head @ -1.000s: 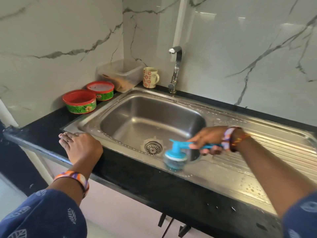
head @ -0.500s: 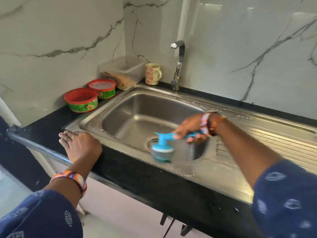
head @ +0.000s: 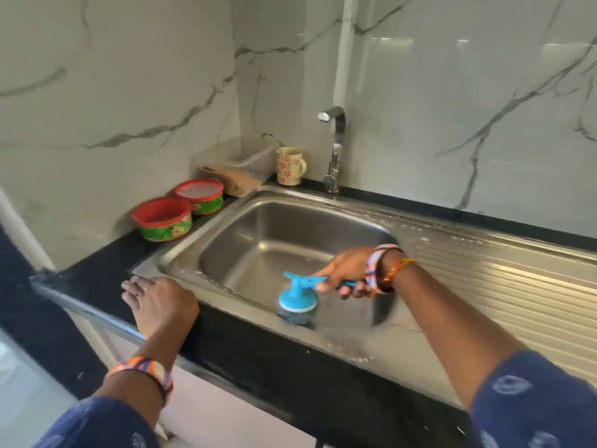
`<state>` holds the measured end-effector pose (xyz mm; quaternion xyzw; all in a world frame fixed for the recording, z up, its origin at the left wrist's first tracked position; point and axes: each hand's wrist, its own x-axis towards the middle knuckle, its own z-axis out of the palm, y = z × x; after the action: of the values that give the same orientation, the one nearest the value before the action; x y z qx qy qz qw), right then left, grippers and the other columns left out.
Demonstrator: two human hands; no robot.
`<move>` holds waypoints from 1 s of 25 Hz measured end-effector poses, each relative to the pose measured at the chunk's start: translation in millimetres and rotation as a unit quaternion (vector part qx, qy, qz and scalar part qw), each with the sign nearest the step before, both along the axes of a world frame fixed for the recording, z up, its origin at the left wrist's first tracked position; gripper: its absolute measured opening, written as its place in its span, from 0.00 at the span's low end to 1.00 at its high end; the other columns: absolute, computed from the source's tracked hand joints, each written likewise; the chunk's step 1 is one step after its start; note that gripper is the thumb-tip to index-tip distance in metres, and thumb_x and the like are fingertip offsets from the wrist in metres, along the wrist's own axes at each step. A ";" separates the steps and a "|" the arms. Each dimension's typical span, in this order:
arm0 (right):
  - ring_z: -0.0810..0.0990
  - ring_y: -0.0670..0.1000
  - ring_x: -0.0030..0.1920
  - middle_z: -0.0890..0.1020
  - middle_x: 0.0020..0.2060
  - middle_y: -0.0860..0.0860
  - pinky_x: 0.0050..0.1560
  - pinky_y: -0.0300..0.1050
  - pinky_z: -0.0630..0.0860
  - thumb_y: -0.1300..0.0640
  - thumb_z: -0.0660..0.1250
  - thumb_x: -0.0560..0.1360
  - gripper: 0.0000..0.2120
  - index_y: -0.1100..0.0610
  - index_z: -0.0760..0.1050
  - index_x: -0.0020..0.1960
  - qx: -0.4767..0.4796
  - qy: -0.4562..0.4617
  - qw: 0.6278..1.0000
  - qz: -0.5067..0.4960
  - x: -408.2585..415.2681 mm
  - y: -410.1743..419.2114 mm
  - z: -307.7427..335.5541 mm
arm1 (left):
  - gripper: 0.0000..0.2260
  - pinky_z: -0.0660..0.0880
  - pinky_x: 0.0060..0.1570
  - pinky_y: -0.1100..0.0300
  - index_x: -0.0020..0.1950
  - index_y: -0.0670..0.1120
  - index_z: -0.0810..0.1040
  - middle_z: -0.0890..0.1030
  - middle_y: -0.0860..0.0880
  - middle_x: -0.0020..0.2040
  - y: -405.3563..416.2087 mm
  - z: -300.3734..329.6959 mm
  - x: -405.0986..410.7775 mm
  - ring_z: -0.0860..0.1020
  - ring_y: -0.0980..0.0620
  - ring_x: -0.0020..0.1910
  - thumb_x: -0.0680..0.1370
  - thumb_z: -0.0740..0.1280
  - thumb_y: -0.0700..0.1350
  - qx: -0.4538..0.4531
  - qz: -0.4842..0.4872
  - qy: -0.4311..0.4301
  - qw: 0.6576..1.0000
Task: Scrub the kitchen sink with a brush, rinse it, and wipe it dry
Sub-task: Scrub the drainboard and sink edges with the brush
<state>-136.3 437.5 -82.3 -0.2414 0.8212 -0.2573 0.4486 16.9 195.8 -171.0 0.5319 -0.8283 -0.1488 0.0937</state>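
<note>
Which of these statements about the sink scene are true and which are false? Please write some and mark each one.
1. The right hand holds the blue brush. True.
2. The brush head is on the drainboard ridges. False: it is on the front rim of the sink.
3. The left hand rests on the black counter. True.
4. Water runs from the tap. False: no stream shows.
5. The floral mug stands in the basin. False: it stands on the counter beside the tap.
</note>
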 end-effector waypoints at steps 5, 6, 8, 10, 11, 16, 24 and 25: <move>0.69 0.45 0.22 0.77 0.29 0.52 0.19 0.31 0.64 0.60 0.66 0.76 0.18 0.59 0.74 0.65 -0.021 0.057 0.994 0.095 -0.3 -147.5 -1.1 | 0.24 0.52 0.74 0.49 0.71 0.32 0.63 0.59 0.35 0.74 -2.5 0.8 5.0 0.54 0.37 0.74 0.75 0.56 0.34 -0.011 -0.003 0.051 0.999; 0.69 0.47 0.25 0.76 0.36 0.55 0.21 0.34 0.65 0.58 0.67 0.75 0.18 0.60 0.75 0.64 -0.024 0.080 0.991 0.108 0.9 -169.1 -4.0 | 0.24 0.52 0.74 0.49 0.71 0.32 0.63 0.59 0.36 0.74 -2.9 1.6 5.0 0.54 0.38 0.74 0.75 0.56 0.33 -0.002 0.002 0.061 0.998; 0.70 0.48 0.29 0.76 0.42 0.55 0.24 0.38 0.68 0.55 0.68 0.74 0.19 0.62 0.75 0.63 -0.051 0.130 0.984 0.113 7.1 -205.2 -13.1 | 0.22 0.53 0.74 0.49 0.71 0.32 0.63 0.60 0.36 0.73 -8.3 3.9 5.0 0.55 0.38 0.74 0.76 0.54 0.32 0.014 0.010 0.079 0.997; 0.72 0.50 0.33 0.77 0.43 0.56 0.32 0.39 0.71 0.54 0.69 0.73 0.19 0.62 0.76 0.61 -0.104 0.173 0.976 0.079 18.1 -225.6 -25.2 | 0.20 0.56 0.72 0.49 0.68 0.32 0.66 0.63 0.37 0.72 -18.5 3.9 7.7 0.57 0.39 0.73 0.76 0.54 0.33 0.019 0.007 0.085 0.996; 0.75 0.51 0.38 0.79 0.45 0.57 0.38 0.40 0.71 0.54 0.68 0.73 0.19 0.60 0.77 0.61 -0.133 0.189 0.972 0.051 22.7 -230.0 -31.6 | 0.19 0.57 0.72 0.49 0.67 0.33 0.68 0.64 0.37 0.71 -22.3 5.2 10.8 0.59 0.39 0.72 0.77 0.54 0.33 0.017 -0.010 0.078 0.997; 0.82 0.52 0.53 0.84 0.51 0.53 0.49 0.38 0.74 0.56 0.63 0.77 0.16 0.56 0.77 0.63 -0.183 0.233 0.955 0.012 31.5 -222.7 -39.1 | 0.13 0.73 0.56 0.54 0.61 0.42 0.74 0.76 0.43 0.60 -30.2 24.9 33.0 0.75 0.44 0.60 0.80 0.57 0.42 0.000 -0.080 -0.006 0.997; 0.79 0.53 0.38 0.81 0.38 0.56 0.35 0.36 0.69 0.56 0.64 0.76 0.15 0.57 0.78 0.61 -0.137 0.240 0.960 0.055 8.9 -239.2 -17.3 | 0.10 0.76 0.46 0.55 0.52 0.42 0.80 0.81 0.44 0.49 -79.5 73.8 9.1 0.80 0.44 0.50 0.75 0.64 0.44 -0.026 -0.160 -0.199 0.967; 0.79 0.53 0.38 0.81 0.37 0.56 0.35 0.35 0.69 0.56 0.64 0.76 0.14 0.56 0.79 0.60 -0.129 0.241 0.960 0.064 5.4 -238.7 -18.0 | 0.07 0.77 0.44 0.56 0.46 0.41 0.80 0.81 0.45 0.43 -90.7 76.6 3.4 0.81 0.45 0.44 0.75 0.64 0.43 0.006 -0.185 -0.221 0.958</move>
<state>-131.0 198.9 -100.2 -0.4045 0.8475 -0.2659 0.2176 20.3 105.1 -94.5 0.3897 -0.9113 -0.0475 -0.1244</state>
